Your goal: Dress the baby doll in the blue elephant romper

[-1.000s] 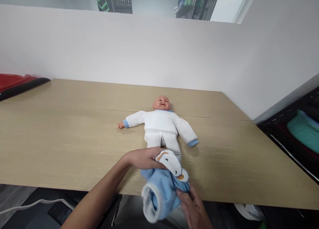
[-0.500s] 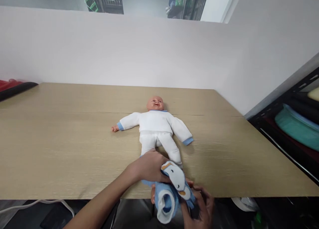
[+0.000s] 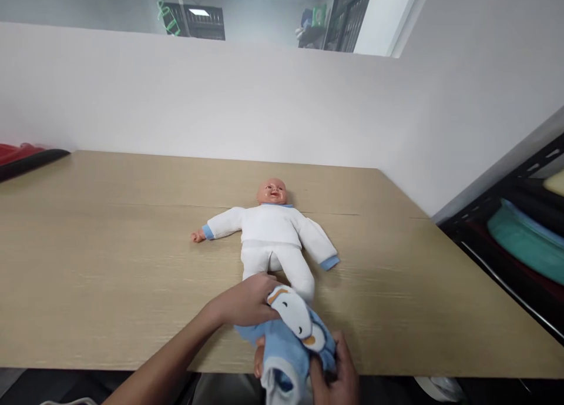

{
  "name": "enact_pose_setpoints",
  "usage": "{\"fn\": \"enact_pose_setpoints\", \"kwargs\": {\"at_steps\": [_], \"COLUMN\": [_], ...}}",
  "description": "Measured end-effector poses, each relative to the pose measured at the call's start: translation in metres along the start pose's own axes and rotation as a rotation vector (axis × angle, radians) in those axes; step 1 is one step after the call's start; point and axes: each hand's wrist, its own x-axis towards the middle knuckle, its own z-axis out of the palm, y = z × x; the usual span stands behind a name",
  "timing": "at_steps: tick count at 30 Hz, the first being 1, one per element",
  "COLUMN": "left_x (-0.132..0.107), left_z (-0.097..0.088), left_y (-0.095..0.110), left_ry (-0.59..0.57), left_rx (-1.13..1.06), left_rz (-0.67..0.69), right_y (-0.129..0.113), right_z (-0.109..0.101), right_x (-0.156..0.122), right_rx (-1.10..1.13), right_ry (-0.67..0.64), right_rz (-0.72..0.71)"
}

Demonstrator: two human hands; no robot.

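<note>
A baby doll point(image 3: 273, 226) lies on its back on the table, head away from me, in a white top and white leggings with blue cuffs at the sleeves. My left hand point(image 3: 253, 302) is closed on the upper part of a light blue garment, which looks like baby pants point(image 3: 286, 337), at the doll's lower legs. On it is a white patch with dark eyes and orange bits. My right hand point(image 3: 337, 375) pinches its right side, thumb toward the white-cuffed opening. One bare doll foot point(image 3: 259, 358) shows beside the cloth; the other is hidden.
The wooden table point(image 3: 110, 275) meets a white wall point(image 3: 198, 99) with a window above. A black rack point(image 3: 493, 240) with folded teal cloth point(image 3: 524, 234) stands at right. A red item point(image 3: 17, 152) on a black edge is at far left.
The view has tilted slightly upward. The blue garment and both hands have shifted a little left, and the white patch lies more spread out. My right hand's fingers have moved further behind the cloth.
</note>
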Motion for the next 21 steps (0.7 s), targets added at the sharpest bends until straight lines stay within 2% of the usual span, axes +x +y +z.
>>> {"fn": "enact_pose_setpoints", "kwargs": {"at_steps": [4, 6, 8, 11, 13, 16, 18, 21], "left_x": [-0.006, -0.008, -0.01, -0.009, -0.006, -0.002, -0.003, -0.01], "left_z": [0.0, -0.001, -0.001, 0.0, 0.001, 0.003, 0.002, -0.002], "left_y": [-0.001, 0.001, 0.001, -0.006, -0.013, -0.022, -0.023, -0.018], "left_ry": [0.186, 0.263, 0.323, 0.408, 0.455, 0.534, 0.551, 0.476], "left_rx": [-0.08, -0.164, -0.223, -0.262, -0.296, -0.361, -0.391, -0.443], "left_rz": [0.049, 0.105, 0.118, 0.033, -0.036, -0.077, -0.067, -0.05], "right_y": [-0.016, -0.026, -0.035, -0.045, -0.05, -0.055, -0.055, -0.051], "right_z": [0.013, 0.018, 0.022, 0.026, 0.031, 0.043, 0.051, 0.059], "right_x": [0.05, 0.065, 0.074, 0.082, 0.09, 0.106, 0.118, 0.129], "right_rx": [0.238, 0.313, 0.35, 0.264, 0.194, 0.208, 0.256, 0.346], "right_ry": [-0.18, -0.22, -0.285, -0.308, -0.301, -0.349, -0.382, -0.42], "right_rz": [-0.068, -0.113, -0.079, 0.024, 0.041, 0.052, 0.087, 0.135]}}
